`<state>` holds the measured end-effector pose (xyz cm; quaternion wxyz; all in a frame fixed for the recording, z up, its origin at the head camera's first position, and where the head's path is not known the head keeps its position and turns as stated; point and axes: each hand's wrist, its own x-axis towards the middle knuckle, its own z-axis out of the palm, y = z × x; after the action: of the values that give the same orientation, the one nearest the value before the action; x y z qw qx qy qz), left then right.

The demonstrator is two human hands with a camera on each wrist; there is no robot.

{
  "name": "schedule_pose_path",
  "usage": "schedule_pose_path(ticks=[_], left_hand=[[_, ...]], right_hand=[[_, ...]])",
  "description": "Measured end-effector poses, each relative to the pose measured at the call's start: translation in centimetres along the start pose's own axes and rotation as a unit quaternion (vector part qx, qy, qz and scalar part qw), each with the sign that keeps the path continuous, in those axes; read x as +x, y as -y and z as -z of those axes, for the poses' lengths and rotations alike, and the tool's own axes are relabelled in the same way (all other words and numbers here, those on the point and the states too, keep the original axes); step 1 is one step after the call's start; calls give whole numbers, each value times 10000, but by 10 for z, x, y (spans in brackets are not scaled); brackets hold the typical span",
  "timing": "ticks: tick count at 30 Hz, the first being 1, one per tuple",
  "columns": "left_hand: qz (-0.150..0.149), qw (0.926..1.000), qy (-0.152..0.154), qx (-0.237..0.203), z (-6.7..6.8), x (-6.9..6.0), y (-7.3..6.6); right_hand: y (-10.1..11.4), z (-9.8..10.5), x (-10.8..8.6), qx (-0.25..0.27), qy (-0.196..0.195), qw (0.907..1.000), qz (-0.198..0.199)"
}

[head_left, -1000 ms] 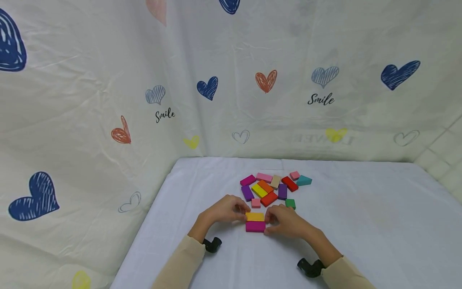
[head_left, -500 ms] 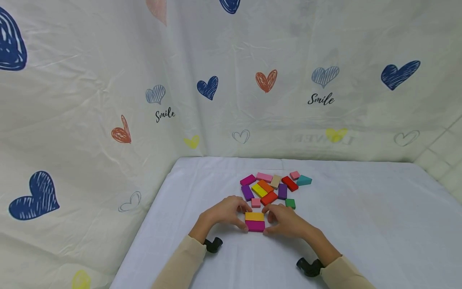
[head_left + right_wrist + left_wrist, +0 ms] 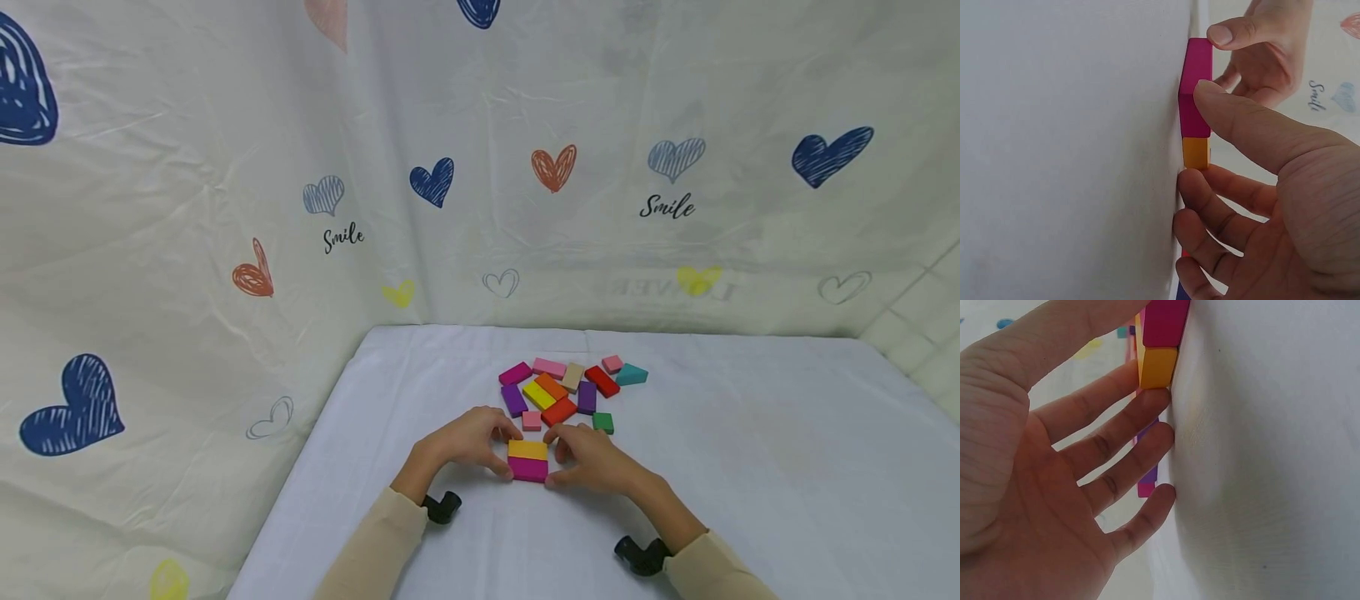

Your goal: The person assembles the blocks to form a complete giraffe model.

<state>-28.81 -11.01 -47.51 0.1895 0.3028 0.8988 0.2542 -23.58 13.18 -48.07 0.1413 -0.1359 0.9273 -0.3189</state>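
Observation:
A yellow block (image 3: pixel 527 450) and a magenta block (image 3: pixel 528 471) lie flat on the table with their long sides touching, the magenta one nearer me. My left hand (image 3: pixel 468 439) pinches the pair at its left end, thumb by the magenta block and fingertips at the far side of the yellow one. At the right end my right hand (image 3: pixel 596 460) holds the pair likewise. In the right wrist view its thumb presses a corner of the magenta block (image 3: pixel 1196 115), and its fingers touch the yellow block (image 3: pixel 1196 152). The left wrist view shows the remaining left fingers spread against the cloth.
Behind the hands lies a loose cluster of coloured blocks, among them a pink block (image 3: pixel 532 422), a red block (image 3: pixel 559 412), a green block (image 3: pixel 603 423) and a teal block (image 3: pixel 632 375). White cloth (image 3: pixel 750 467) covers the table. A heart-printed curtain (image 3: pixel 495 225) hangs behind.
The left thumb has come down to the near left corner of the magenta block. Both blocks have slid very slightly left, with the right hand following. The cluster behind has not moved.

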Motion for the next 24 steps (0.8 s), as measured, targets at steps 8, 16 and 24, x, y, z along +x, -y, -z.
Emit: schedule_pose_path(ticks=[8, 16, 24], left_hand=[[64, 10000, 17, -28, 0, -1, -1], [92, 9999, 5, -54, 1, -3, -4], [105, 9999, 38, -92, 3, -5, -6]], right_hand=[[2, -1, 0, 11, -38, 10000, -49], [2, 1, -2, 11, 18, 10000, -19], [-4, 15, -2, 94, -117, 9998, 97]])
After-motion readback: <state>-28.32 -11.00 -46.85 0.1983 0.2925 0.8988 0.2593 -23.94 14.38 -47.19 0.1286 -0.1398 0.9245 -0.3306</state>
